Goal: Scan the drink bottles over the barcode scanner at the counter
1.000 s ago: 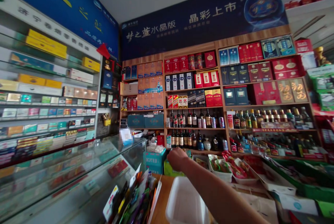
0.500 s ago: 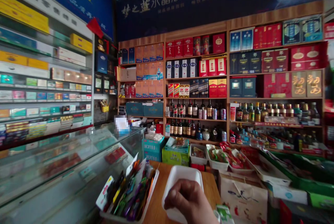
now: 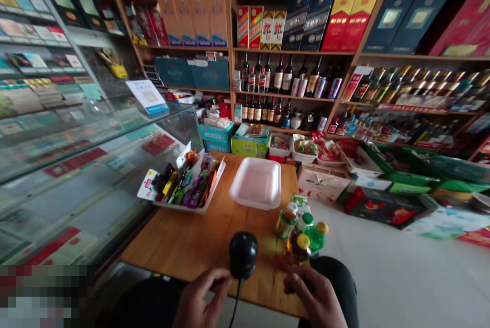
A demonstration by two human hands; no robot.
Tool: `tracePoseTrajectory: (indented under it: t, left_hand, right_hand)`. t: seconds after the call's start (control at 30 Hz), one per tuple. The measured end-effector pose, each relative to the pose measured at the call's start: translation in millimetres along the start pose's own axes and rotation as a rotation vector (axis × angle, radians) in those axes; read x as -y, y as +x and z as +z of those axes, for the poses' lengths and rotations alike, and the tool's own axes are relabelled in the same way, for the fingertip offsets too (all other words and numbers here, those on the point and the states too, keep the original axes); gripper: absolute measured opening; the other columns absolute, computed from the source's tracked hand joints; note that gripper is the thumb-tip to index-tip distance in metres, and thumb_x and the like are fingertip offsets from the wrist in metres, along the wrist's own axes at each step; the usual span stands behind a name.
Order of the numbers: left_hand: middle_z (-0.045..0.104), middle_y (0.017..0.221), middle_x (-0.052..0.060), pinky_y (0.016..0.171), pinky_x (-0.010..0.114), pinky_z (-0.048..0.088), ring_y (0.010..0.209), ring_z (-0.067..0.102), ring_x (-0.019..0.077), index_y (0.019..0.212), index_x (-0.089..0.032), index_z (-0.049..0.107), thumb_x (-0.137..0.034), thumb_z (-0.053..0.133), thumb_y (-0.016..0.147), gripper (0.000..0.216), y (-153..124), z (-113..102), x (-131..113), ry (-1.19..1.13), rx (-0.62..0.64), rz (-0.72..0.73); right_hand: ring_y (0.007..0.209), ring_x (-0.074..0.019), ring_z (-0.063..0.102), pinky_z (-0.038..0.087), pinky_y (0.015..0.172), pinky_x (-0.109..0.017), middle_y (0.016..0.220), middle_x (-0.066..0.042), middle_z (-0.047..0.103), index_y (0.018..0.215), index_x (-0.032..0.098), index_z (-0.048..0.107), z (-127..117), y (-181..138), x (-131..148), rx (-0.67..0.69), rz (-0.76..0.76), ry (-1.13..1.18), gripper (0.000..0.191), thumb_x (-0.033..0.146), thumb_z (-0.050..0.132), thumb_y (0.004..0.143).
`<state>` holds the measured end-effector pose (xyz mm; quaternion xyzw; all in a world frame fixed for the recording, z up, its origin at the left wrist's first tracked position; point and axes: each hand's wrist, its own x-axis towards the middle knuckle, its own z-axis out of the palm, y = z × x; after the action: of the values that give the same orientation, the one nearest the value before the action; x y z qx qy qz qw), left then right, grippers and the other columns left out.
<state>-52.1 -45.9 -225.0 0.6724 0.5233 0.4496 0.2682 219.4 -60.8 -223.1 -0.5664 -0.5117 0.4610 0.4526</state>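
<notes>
Wooden counter (image 3: 199, 238) carries a small black round device (image 3: 243, 255) near its edge, the left hand (image 3: 201, 299) pinching its cord, the right hand (image 3: 314, 300) curled narrow, touching a yellow-capped bottle (image 3: 298, 248). A nudge could topple the crowded bottles — they stand close. Both wrists are cut off; the right hand's grip stays unclear.

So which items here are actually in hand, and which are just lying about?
In hand:
- left hand at the cord under the round black device
- right hand beside the yellow-capped bottle

Lying about:
- other small bottles
- empty white tray
- tray of packets
- wooden table
- glass counter
- bottle shelves
</notes>
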Motion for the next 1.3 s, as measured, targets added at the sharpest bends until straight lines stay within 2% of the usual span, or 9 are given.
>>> tracePoseTrajectory:
  t: [0.23,0.4,0.5,0.67,0.8,0.87,0.97,1.1,1.3]
  left_hand:
    - [0.077,0.1,0.005,0.084,0.03,0.06,0.093,0.074,0.0209,0.105,-0.024,0.073,-0.035,0.063,0.094,0.019,21,17,6,0.072,0.031,0.031]
    - [0.076,0.104,0.005,0.087,0.031,0.058,0.096,0.072,0.0206,0.108,-0.023,0.071,-0.032,0.064,0.093,0.019,22,28,9,0.063,0.041,0.039]
    - [0.075,0.102,0.005,0.086,0.03,0.057,0.095,0.072,0.0197,0.106,-0.022,0.071,-0.03,0.064,0.094,0.016,19,34,8,0.034,0.073,0.027]
    - [0.075,0.099,0.003,0.084,0.028,0.055,0.093,0.071,0.0178,0.104,-0.023,0.07,-0.027,0.062,0.095,0.013,17,43,3,-0.009,0.172,0.017]
    - [0.075,0.099,0.004,0.083,0.028,0.055,0.092,0.071,0.0179,0.103,-0.022,0.07,-0.026,0.062,0.095,0.012,10,49,3,-0.03,0.238,0.001]
    - [0.075,0.099,0.004,0.083,0.029,0.055,0.091,0.07,0.0178,0.102,-0.022,0.07,-0.026,0.061,0.095,0.012,5,51,6,-0.045,0.263,-0.018]
    - [0.075,0.098,0.004,0.082,0.029,0.055,0.09,0.07,0.0177,0.103,-0.022,0.07,-0.027,0.061,0.095,0.013,-2,53,10,-0.076,0.282,-0.055]
    - [0.075,0.098,0.005,0.083,0.03,0.055,0.089,0.07,0.0184,0.101,-0.022,0.071,-0.03,0.061,0.095,0.014,-4,50,8,-0.117,0.295,-0.094]
    - [0.075,0.102,0.006,0.083,0.032,0.055,0.09,0.069,0.0199,0.103,-0.023,0.072,-0.034,0.063,0.092,0.018,13,44,-3,-0.137,0.273,-0.141]
  right_hand:
    - [0.076,-0.0203,0.065,0.052,0.07,-0.028,0.08,-0.006,0.071,0.082,0.018,0.072,-11,13,24,-0.112,-0.08,-0.189,0.036,0.051,0.061,0.093]
    - [0.067,-0.0162,0.063,0.052,0.066,-0.027,0.08,-0.003,0.07,0.093,0.02,0.071,-23,20,14,-0.38,-0.217,-0.319,0.021,0.039,0.063,0.093]
    - [0.059,-0.0137,0.059,0.053,0.066,-0.029,0.087,-0.004,0.072,0.111,0.02,0.07,-29,26,7,-0.486,-0.276,-0.443,0.025,0.034,0.063,0.091]
    - [0.056,-0.0133,0.059,0.056,0.07,-0.031,0.101,-0.008,0.074,0.129,0.019,0.064,-26,37,1,-0.384,-0.233,-0.603,0.04,0.032,0.06,0.091]
    - [0.082,-0.0204,0.071,0.057,0.079,-0.035,0.123,-0.011,0.07,0.133,0.022,0.063,-20,44,-5,-0.35,-0.217,-0.709,0.043,0.03,0.059,0.091]
    - [0.092,-0.0236,0.072,0.057,0.084,-0.037,0.122,-0.01,0.072,0.13,0.023,0.065,-19,45,-9,-0.366,-0.219,-0.736,0.04,0.03,0.058,0.092]
    - [0.09,-0.0233,0.073,0.058,0.084,-0.036,0.111,-0.008,0.076,0.122,0.024,0.07,-22,45,-11,-0.372,-0.248,-0.738,0.033,0.03,0.061,0.091]
    - [0.084,-0.0209,0.073,0.058,0.08,-0.035,0.105,-0.005,0.077,0.116,0.026,0.073,-29,37,6,-0.435,-0.336,-0.724,0.029,0.033,0.067,0.089]
    - [0.077,-0.0176,0.07,0.058,0.073,-0.033,0.098,-0.005,0.075,0.118,0.023,0.071,-36,32,59,-0.704,-0.442,-0.468,0.033,0.034,0.071,0.086]
